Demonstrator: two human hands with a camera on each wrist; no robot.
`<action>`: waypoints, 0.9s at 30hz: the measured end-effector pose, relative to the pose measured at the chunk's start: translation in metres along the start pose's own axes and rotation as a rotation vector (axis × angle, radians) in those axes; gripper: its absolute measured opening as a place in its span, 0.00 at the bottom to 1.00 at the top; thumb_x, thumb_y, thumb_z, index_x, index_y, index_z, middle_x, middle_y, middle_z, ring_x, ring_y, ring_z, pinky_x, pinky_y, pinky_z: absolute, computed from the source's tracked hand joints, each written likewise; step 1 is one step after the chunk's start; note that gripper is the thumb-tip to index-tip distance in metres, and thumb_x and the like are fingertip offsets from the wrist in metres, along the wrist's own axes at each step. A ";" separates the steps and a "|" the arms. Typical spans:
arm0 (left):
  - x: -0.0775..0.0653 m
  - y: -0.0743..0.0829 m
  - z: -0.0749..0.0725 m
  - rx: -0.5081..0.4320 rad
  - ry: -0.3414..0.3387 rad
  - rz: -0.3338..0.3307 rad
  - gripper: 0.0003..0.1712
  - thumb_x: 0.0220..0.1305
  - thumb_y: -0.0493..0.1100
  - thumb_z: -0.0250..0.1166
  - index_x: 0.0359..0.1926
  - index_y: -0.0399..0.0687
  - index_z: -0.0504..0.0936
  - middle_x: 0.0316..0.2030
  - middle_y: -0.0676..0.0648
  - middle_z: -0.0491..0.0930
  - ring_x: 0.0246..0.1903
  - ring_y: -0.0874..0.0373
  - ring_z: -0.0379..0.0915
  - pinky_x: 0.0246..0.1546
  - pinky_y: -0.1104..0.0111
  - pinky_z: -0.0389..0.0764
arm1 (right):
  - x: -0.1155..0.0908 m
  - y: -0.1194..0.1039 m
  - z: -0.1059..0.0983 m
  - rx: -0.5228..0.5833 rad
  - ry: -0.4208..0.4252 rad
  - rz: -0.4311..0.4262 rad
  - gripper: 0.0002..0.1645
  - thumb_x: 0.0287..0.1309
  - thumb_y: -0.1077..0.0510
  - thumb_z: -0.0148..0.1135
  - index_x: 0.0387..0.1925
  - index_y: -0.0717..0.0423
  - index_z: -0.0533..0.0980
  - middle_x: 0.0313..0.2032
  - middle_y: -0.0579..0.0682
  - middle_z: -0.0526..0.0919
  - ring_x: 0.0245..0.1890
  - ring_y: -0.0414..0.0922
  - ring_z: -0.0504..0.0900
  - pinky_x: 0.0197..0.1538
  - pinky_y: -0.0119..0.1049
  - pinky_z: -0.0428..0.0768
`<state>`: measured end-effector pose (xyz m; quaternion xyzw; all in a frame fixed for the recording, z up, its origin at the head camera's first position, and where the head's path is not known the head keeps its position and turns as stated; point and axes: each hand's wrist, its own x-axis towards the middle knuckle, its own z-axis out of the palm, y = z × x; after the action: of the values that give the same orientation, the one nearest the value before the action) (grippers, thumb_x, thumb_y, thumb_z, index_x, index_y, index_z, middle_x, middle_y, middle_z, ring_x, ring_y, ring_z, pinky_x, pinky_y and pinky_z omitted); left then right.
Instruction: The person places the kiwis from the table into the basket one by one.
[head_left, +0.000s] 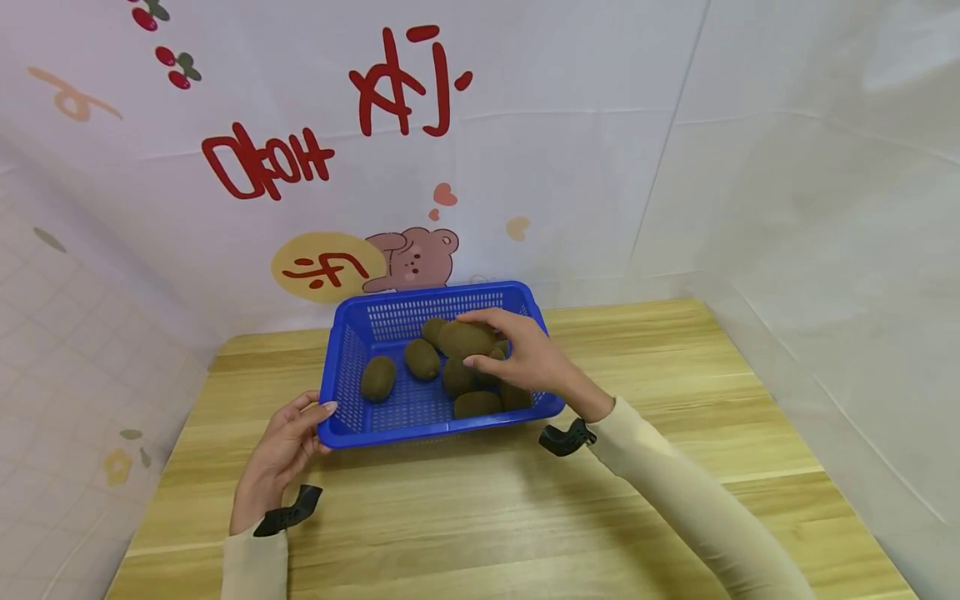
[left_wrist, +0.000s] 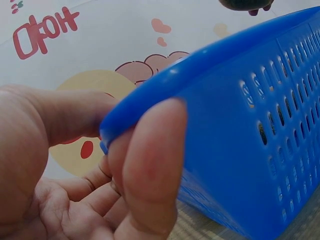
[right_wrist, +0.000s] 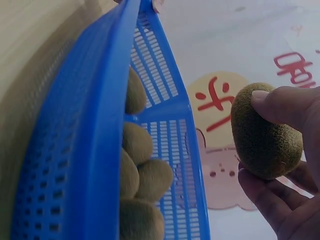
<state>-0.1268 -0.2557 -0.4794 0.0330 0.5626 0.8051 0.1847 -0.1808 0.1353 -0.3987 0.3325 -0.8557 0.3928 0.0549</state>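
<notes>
A blue plastic basket (head_left: pixel 390 435) with slotted walls stands on the wooden table, several brown kiwifruit inside it. My left hand (head_left: pixel 288 437) grips the basket's front left corner, thumb over the rim (left_wrist: pixel 165 82) and fingers beneath it, as the left wrist view shows close up. Over the basket's right half, my right hand (head_left: pixel 525 350) holds one kiwifruit (right_wrist: pixel 262 132) between thumb and fingers, above the others. Two kiwifruit, one at the left (head_left: pixel 378 379) and one near the middle (head_left: pixel 422 359), lie apart from the cluster on the right, which my right hand partly hides.
The wooden table (head_left: pixel 450 517) runs out in front of the basket and to both sides. Behind it hangs a white sheet (head_left: pixel 570 167) printed with red lettering and a pink bear (head_left: pixel 423 258). More white sheeting (head_left: pixel 840 275) closes off the right side.
</notes>
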 end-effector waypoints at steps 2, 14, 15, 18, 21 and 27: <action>0.000 0.000 0.000 -0.004 0.001 0.000 0.09 0.78 0.35 0.55 0.55 0.40 0.68 0.37 0.49 0.88 0.28 0.61 0.88 0.26 0.73 0.87 | 0.003 -0.002 0.005 0.003 -0.011 -0.009 0.33 0.61 0.52 0.74 0.66 0.47 0.75 0.61 0.44 0.82 0.56 0.40 0.81 0.58 0.39 0.84; -0.001 0.000 -0.001 0.001 0.010 -0.005 0.08 0.78 0.35 0.54 0.53 0.41 0.68 0.36 0.49 0.88 0.27 0.61 0.88 0.25 0.73 0.87 | 0.010 -0.015 0.035 -0.012 -0.093 -0.057 0.34 0.62 0.51 0.73 0.68 0.48 0.73 0.63 0.43 0.80 0.57 0.39 0.80 0.59 0.38 0.82; -0.001 0.000 -0.001 0.005 0.012 -0.005 0.08 0.78 0.35 0.54 0.54 0.41 0.68 0.36 0.49 0.88 0.27 0.61 0.88 0.25 0.74 0.87 | 0.011 -0.015 0.037 -0.014 -0.099 -0.058 0.34 0.62 0.52 0.73 0.68 0.48 0.73 0.63 0.43 0.80 0.58 0.39 0.80 0.60 0.38 0.82; -0.001 -0.001 0.001 0.013 0.017 0.002 0.10 0.78 0.35 0.54 0.56 0.39 0.68 0.36 0.50 0.89 0.27 0.61 0.87 0.24 0.74 0.87 | 0.011 -0.017 0.041 -0.024 -0.112 -0.057 0.33 0.62 0.52 0.73 0.67 0.48 0.73 0.62 0.44 0.81 0.61 0.40 0.79 0.62 0.37 0.81; 0.000 0.000 0.002 0.024 0.020 0.006 0.11 0.78 0.36 0.55 0.56 0.39 0.69 0.36 0.51 0.89 0.27 0.61 0.87 0.24 0.73 0.87 | 0.011 -0.018 0.044 -0.027 -0.127 -0.052 0.33 0.62 0.52 0.73 0.67 0.47 0.73 0.62 0.45 0.81 0.61 0.41 0.80 0.63 0.38 0.81; 0.000 0.001 0.004 0.034 0.026 0.007 0.09 0.78 0.36 0.55 0.55 0.41 0.70 0.36 0.51 0.88 0.26 0.62 0.87 0.24 0.74 0.86 | 0.009 -0.019 0.046 -0.017 -0.170 -0.032 0.33 0.64 0.52 0.71 0.68 0.49 0.72 0.63 0.47 0.81 0.61 0.44 0.81 0.64 0.41 0.82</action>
<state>-0.1261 -0.2527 -0.4766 0.0277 0.5784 0.7965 0.1738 -0.1689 0.0894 -0.4148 0.3778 -0.8550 0.3551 -0.0087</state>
